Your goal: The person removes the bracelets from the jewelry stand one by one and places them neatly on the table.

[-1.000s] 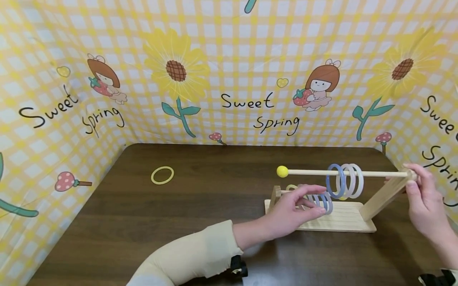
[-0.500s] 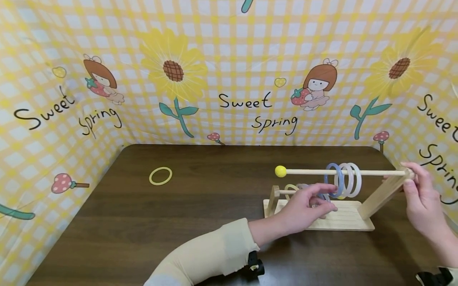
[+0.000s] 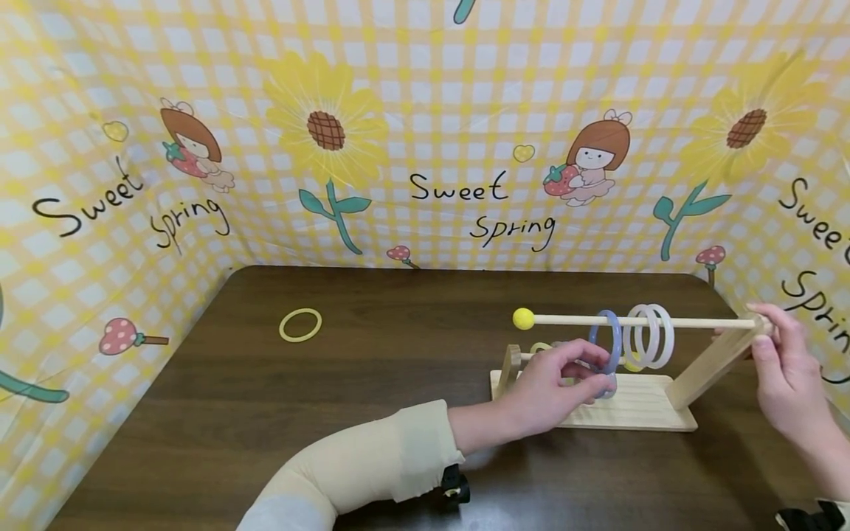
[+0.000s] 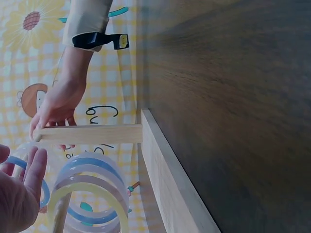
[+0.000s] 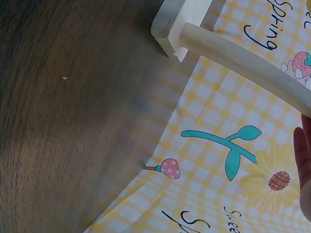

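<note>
L sleeve (image 3: pixel 361 468) = long, cream/beige fabric, w/ slightly greyer squarish panel nr the cuff (image 3: pixel 451 435) & paler, bluish-white area twd the elbow; small blk wrist device (image 3: pixel 455 487), rounded end, sits at that cuff. R sleeve (image 4: pixel 85 22) also pale, w/ blk strap (image 4: pixel 88 41) around it & boxy blk unit (image 4: pixel 121 41) w/ yellow label. L hand (image 3: pixel 551 387) & R hand (image 3: pixel 790 376) both bare.
</note>
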### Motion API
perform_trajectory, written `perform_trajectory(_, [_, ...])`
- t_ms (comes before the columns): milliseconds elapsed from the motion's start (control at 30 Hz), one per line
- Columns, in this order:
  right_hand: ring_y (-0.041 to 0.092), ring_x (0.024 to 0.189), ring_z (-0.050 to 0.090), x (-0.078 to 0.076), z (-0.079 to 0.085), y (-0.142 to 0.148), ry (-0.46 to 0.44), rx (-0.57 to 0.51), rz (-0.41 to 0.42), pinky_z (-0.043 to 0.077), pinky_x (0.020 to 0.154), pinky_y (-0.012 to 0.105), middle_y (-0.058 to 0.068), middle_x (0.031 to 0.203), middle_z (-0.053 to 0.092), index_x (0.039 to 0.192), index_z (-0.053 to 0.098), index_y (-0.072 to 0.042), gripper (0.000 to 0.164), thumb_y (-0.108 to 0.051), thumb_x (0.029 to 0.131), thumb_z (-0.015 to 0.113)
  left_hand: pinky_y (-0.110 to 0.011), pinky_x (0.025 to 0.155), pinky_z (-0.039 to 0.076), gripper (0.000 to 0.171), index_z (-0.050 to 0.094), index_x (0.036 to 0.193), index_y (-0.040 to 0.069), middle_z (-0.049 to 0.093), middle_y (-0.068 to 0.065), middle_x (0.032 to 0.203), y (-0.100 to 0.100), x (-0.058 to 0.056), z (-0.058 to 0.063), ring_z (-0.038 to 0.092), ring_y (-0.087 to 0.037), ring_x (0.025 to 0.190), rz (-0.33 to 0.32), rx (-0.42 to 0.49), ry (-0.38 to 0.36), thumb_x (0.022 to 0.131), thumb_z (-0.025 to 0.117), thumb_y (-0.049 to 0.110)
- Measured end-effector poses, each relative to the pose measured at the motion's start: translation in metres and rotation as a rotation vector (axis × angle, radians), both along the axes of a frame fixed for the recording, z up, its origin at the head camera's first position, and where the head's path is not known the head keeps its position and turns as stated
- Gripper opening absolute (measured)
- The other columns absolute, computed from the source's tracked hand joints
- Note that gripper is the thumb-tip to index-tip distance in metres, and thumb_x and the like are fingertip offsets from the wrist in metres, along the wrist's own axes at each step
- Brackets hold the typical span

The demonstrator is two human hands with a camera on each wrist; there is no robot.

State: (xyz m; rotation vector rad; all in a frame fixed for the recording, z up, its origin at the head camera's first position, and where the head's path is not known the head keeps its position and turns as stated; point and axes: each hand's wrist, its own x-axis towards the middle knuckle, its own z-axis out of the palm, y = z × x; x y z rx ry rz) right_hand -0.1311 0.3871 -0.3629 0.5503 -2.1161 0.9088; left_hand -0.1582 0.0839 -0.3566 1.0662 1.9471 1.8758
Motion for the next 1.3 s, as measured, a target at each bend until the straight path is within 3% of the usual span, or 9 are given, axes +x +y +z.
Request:
perform_trajectory(467, [-0.008, 0.090, 0.055, 0.001, -0.002, 0.001, -0.005, -0.020, 0.021, 0.038, 0.077, 0.004, -0.025, 0.111, 0.059, 0.132, 0.030, 0.019, 0.033, 0.009, 0.100, 0.034, -0.021, 0.071, 0.054, 0.013, 0.065, 0.102, 0.002, 0.069, -0.005, 0.096, -0.027, -0.004, -0.005, 0.063, 0.000, 0.081, 0.122, 0.009, 0.130, 0.090, 0.069, 0.004])
perform_trajectory(700, [-0.008, 0.093, 0.055, 0.002, -0.001, 0.000, -0.014, -0.026, 0.021, 0.038, 0.078, 0.004, -0.026, 0.111, 0.059, 0.132, 0.030, 0.019, 0.034, 0.012, 0.099, 0.033, -0.021, 0.072, 0.053, 0.014, 0.065, 0.101, 0.002, 0.068, -0.007, 0.096, -0.040, -0.008, -0.006, 0.063, -0.002, 0.083, 0.152, -0.004, 0.119, 0.088, 0.071, 0.004])
perform_trajectory(933, [-0.008, 0.093, 0.055, 0.002, -0.001, 0.000, -0.012, -0.029, 0.025, 0.038, 0.078, 0.004, -0.025, 0.112, 0.059, 0.133, 0.030, 0.019, 0.035, 0.012, 0.099, 0.033, -0.024, 0.072, 0.054, 0.015, 0.065, 0.101, 0.006, 0.069, -0.002, 0.093, -0.051, -0.012, -0.007, 0.063, -0.003, 0.081, 0.200, -0.032, 0.155, 0.087, 0.072, 0.005])
perform_trajectory(1300, [-0.008, 0.092, 0.055, 0.001, -0.002, -0.001, -0.005, -0.022, 0.028, 0.038, 0.078, 0.004, -0.025, 0.112, 0.059, 0.132, 0.029, 0.019, 0.034, 0.009, 0.100, 0.033, -0.025, 0.074, 0.054, 0.013, 0.064, 0.101, 0.005, 0.069, -0.004, 0.092, -0.066, -0.019, -0.005, 0.064, -0.006, 0.080, 0.200, -0.040, 0.149, 0.089, 0.070, 0.005])
